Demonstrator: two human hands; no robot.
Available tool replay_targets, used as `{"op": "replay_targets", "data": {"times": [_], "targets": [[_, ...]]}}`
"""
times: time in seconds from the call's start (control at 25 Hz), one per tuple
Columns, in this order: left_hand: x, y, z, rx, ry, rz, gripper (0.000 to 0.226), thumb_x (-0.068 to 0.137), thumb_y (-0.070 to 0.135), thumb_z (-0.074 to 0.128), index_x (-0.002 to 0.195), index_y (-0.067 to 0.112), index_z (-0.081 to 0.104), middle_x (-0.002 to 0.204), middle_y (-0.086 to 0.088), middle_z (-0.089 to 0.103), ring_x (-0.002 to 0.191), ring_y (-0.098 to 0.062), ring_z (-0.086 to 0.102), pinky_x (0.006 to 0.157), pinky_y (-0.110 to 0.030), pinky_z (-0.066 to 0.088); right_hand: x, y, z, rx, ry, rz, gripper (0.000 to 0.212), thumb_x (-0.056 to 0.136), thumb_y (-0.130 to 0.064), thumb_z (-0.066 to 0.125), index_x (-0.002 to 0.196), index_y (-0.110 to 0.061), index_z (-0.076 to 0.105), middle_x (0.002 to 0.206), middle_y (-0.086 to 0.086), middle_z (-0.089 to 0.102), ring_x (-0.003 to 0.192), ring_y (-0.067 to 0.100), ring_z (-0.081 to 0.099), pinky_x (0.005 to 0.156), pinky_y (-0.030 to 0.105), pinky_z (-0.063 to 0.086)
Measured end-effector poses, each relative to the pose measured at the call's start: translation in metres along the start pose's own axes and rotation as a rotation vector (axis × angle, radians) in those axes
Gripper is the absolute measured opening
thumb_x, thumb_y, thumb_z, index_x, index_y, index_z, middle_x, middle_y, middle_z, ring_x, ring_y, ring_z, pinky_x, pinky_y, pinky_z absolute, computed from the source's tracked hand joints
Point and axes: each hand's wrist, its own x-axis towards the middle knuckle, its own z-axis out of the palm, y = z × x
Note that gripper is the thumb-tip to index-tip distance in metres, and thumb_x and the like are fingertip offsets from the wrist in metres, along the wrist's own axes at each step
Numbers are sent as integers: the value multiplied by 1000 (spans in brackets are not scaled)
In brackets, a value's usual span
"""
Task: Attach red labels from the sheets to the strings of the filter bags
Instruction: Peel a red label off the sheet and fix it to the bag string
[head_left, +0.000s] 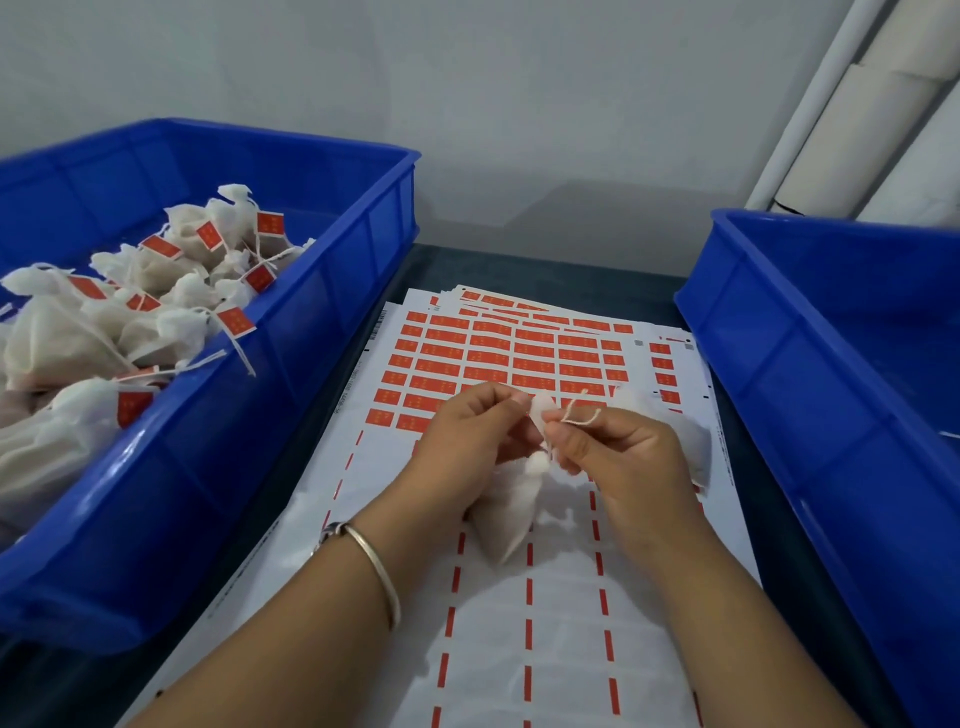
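Left hand (470, 434) and right hand (605, 452) meet over label sheet (519, 358), both holding one filter bag (511, 512). Left fingers pinch bag's gathered top. Right fingers pinch string (579, 413), loose ends curling above thumb. Bag body hangs below hands, over sheet's peeled rows. Second bag (670, 431) lies just right of right hand. Left bin (322, 291) holds labelled bags (156, 312). Right bin (810, 374) beside sheet. Bangle (376, 566) on left wrist.

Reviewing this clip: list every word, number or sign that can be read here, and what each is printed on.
None can be read.
Red labels on the label sheet: light marks, too blurred.
Tags on filter bags in the left bin: blurred.
Sheet edge print: too small.
Square code marks: unreadable.
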Motion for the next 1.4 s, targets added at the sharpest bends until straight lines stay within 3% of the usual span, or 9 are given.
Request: {"op": "replay_targets", "data": {"times": [0.12,0.28,0.44,0.64,0.8,1.12,1.4], "targets": [[1,-1,3,15,-45,-51,22,93,34,52,79,26,66,73,7,71,73,-14,68,71,-26,54,3,2,-1,-12,112,15,8,62,-43,64,65,-40,71,77,-31,67,84,-11,61,59,-1,42],[1,-3,4,-13,-37,-85,27,92,35,54,69,31,67,72,12,70,78,-14,66,71,-26,52,4,7,-2,18,183,48,22,61,-47,62,73,-29,68,83,-26,68,87,-10,60,58,0,43],[2,-4,3,-45,-35,-108,25,91,36,56,69,33,68,76,12,70,88,-20,66,84,-36,54,3,9,-2,51,195,86,19,61,-49,62,75,-36,69,84,-30,68,88,-8,63,59,7,49],[1,-4,3,-20,-74,-89,16,91,35,55,80,29,66,76,15,70,84,-15,66,73,-26,53,4,12,-3,63,214,108,22,59,-51,63,75,-38,70,86,-28,69,89,-5,64,70,17,50],[0,-3,3,-18,-108,-79,15,91,36,54,85,29,66,84,13,71,88,-16,66,77,-28,54,5,11,-3,62,210,111,17,60,-50,63,72,-41,70,84,-28,69,87,-5,65,61,10,49],[-2,-1,2,-56,-161,-87,19,93,32,51,91,23,68,96,2,71,96,-25,65,91,-43,52,6,13,-4,98,264,139,21,61,-48,63,75,-36,71,85,-25,70,86,-1,66,59,12,51],[-3,-2,0,-107,-228,-66,20,90,29,55,81,29,72,95,5,71,96,-22,65,88,-37,53,6,13,-5,115,288,148,18,64,-45,65,77,-33,71,86,-22,71,86,1,67,70,21,53]]}}
